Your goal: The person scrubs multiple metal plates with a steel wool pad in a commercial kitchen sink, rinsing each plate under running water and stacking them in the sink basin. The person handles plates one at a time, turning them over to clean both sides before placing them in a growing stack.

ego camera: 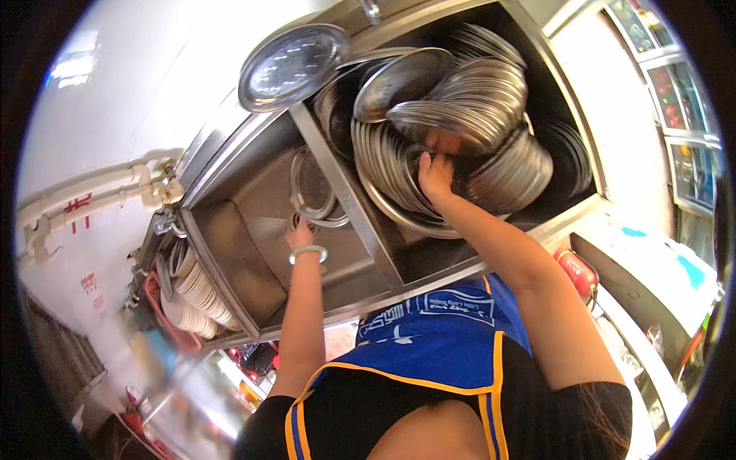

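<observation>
Metal plates in tight stacks (pixel 477 98) fill the right basin of a stainless steel double sink (pixel 351 213). My right hand (pixel 437 175) reaches in among them, at the inner edge of a slanted stack (pixel 382 164); its fingertips are partly hidden, so whether it grips a plate is unclear. In the left basin, my left hand (pixel 300 234), with a bangle on its wrist, is at the lower edge of a few round metal rims (pixel 316 192). Its fingers are blurred, and their hold on a rim cannot be made out. A shiny oval metal tray (pixel 293 68) rests on the back ledge.
A faucet (pixel 371 10) stands behind the sink. The metal divider (pixel 345 190) separates the basins. Left of the sink, a pink basket (pixel 158 305) holds stacked white plates (pixel 201 296). Pipes (pixel 115 192) run along the left wall. A red fire extinguisher (pixel 577 273) is at the right.
</observation>
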Available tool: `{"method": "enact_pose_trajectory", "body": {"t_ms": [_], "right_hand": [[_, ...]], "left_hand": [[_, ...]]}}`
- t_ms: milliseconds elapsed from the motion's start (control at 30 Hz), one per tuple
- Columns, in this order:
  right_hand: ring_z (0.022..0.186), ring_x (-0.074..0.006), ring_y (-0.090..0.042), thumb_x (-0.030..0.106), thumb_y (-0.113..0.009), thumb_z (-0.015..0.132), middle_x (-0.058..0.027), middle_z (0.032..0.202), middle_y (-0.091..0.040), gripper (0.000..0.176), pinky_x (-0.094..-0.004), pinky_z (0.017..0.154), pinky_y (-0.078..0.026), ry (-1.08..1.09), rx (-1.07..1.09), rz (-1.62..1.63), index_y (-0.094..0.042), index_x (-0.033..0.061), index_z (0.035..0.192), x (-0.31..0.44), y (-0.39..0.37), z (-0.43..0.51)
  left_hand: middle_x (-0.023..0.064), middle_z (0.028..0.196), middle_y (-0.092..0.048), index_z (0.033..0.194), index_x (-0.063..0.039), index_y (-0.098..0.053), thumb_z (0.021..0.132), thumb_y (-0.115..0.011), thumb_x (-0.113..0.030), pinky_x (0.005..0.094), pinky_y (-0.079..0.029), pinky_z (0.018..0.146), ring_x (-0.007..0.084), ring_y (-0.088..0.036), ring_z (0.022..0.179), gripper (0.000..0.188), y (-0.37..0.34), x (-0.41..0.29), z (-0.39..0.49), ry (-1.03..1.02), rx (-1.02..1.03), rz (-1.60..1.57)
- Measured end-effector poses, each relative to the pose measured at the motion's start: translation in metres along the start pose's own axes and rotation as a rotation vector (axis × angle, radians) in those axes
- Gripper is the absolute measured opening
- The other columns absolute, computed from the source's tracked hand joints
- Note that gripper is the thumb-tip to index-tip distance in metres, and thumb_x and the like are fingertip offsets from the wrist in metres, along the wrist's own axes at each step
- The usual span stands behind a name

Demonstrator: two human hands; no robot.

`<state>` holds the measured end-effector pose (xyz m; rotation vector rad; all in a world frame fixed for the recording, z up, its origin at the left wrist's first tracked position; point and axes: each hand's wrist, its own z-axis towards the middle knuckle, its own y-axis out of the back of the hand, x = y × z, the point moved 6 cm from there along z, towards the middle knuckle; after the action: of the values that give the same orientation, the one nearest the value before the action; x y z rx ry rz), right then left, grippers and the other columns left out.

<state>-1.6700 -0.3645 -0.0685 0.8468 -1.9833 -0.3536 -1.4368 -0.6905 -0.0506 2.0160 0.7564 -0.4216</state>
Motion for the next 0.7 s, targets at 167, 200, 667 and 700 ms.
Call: {"method": "enact_pose_trajectory", "body": {"t_ms": [167,200,667,700], "right_hand": [[0.144,-0.045,-0.029,0.054,-0.05,0.098,-0.0326,0.153,-0.032,0.082,-0.048,0.117,-0.031,0.385,0.024,-0.233,-0.033,-0.009,0.147,0.03,0.01,-0.052],[0.141,-0.0439,-0.035,0.053,-0.053,0.097,-0.0316,0.152,-0.035,0.081,-0.0464,0.115,-0.035,0.407,0.115,-0.284,-0.034,-0.0082,0.147,0.024,0.015,-0.059],[0.132,-0.0398,-0.049,0.008,-0.075,0.082,-0.0217,0.144,-0.05,0.065,-0.0429,0.111,-0.041,0.914,0.22,-0.081,-0.047,0.0069,0.141,0.069,0.09,-0.122],[0.141,-0.0438,-0.036,0.01,-0.077,0.081,-0.0221,0.154,-0.035,0.075,-0.0469,0.117,-0.034,1.004,0.261,-0.258,-0.041,0.0077,0.147,0.065,0.079,-0.129]], "left_hand": [[0.016,0.132,-0.051,0.13,0.0,-0.052,0.096,-0.064,-0.017,0.0395,-0.046,0.098,0.0259,-0.054,0.117,0.039,-0.021,-0.106,-0.166,-1.014,0.1,-0.096],[0.0162,0.128,-0.053,0.128,0.0,-0.053,0.097,-0.062,-0.016,0.0391,-0.048,0.096,0.0258,-0.057,0.112,0.036,-0.043,-0.113,-0.187,-1.029,0.325,-0.027],[0.0099,0.127,-0.064,0.13,-0.008,-0.059,0.098,-0.027,-0.073,0.0404,-0.05,0.098,0.0252,-0.062,0.115,0.079,-0.136,-0.11,-0.247,0.185,1.252,-0.349],[0.0098,0.126,-0.064,0.132,-0.009,-0.058,0.102,-0.036,-0.063,0.0399,-0.05,0.1,0.0247,-0.061,0.117,0.065,-0.13,-0.115,-0.245,0.274,1.331,-0.437]]}}
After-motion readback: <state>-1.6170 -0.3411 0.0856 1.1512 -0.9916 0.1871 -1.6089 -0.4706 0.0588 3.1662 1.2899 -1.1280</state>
